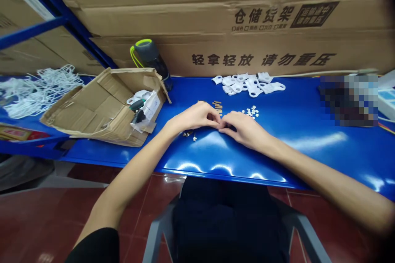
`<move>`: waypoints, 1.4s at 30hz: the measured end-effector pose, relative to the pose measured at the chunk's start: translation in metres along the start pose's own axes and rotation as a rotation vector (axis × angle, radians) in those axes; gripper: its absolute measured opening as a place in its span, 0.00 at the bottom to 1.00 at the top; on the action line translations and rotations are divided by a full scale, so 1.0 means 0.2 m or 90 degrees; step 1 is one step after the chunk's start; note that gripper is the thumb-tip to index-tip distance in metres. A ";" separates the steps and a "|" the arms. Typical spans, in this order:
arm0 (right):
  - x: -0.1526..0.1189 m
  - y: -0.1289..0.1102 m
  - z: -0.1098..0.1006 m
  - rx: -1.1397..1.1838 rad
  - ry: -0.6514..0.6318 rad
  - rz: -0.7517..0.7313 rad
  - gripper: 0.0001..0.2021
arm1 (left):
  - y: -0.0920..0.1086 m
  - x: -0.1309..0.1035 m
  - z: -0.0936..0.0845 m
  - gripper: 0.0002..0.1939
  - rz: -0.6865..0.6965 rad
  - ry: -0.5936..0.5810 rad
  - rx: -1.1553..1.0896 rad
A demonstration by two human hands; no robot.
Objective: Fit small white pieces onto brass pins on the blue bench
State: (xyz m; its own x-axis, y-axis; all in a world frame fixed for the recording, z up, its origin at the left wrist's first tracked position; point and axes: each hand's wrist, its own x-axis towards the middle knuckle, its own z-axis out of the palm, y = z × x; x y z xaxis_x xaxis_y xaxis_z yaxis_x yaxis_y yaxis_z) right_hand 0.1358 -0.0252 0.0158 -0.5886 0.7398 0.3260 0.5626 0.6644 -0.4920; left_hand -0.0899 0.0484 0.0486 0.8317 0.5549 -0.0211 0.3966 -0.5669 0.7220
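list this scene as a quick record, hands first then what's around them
left: bare left hand, pinched, tips close against the other hand's
right: bare right hand, pinched likewise
held: cannot tell, too small
just beyond: small flat brown strips; small white pieces
farther back: pile of flat white parts with round holes
left side: open brown cardboard box; dark bottle with yellow-green rim; tangled white cords
surface: glossy blue tabletop

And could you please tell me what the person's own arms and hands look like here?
The left hand and right hand are gloveless, with no watch or bracelet visible at either wrist. A black sleeve shows on the left arm, whose forearm is bare; no sleeve shows on the right arm.
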 end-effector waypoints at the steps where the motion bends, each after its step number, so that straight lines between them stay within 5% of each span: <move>1: 0.00 0.00 0.00 0.009 -0.004 0.000 0.04 | 0.01 -0.01 -0.02 0.12 -0.004 -0.026 -0.013; 5: 0.00 0.00 0.00 0.010 -0.016 -0.006 0.08 | 0.00 -0.08 -0.17 0.18 -0.090 -0.112 -0.065; 8: 0.00 0.01 0.00 0.014 -0.006 -0.028 0.08 | -0.02 -0.14 -0.28 0.19 -0.150 0.083 -0.023; 10: 0.00 0.02 0.00 -0.008 -0.002 -0.036 0.10 | -0.04 -0.16 -0.31 0.19 -0.164 0.079 -0.010; 13: 0.01 0.03 0.00 -0.039 -0.010 -0.040 0.11 | -0.04 -0.14 -0.27 0.19 -0.165 -0.072 -0.008; 16: 0.01 0.03 0.00 -0.048 -0.009 -0.030 0.10 | -0.02 -0.09 -0.18 0.17 -0.121 -0.121 0.011; 23: 0.00 0.00 -0.03 -0.117 -0.033 0.042 0.07 | 0.03 -0.03 -0.05 0.12 -0.038 -0.065 0.085; 35: 0.01 -0.02 -0.04 -0.250 -0.028 0.066 0.10 | 0.01 -0.01 0.01 0.08 0.040 0.050 0.212; 42: 0.01 -0.01 -0.05 -0.221 -0.041 0.051 0.12 | -0.01 0.00 0.00 0.09 0.054 0.025 0.195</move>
State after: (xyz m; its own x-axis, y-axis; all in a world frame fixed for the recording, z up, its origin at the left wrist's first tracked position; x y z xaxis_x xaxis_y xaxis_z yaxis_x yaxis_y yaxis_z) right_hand 0.1383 -0.0234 0.0252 -0.5638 0.7899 0.2414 0.7655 0.6095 -0.2064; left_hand -0.0918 0.0498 0.0472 0.8538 0.5169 0.0617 0.4292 -0.7660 0.4786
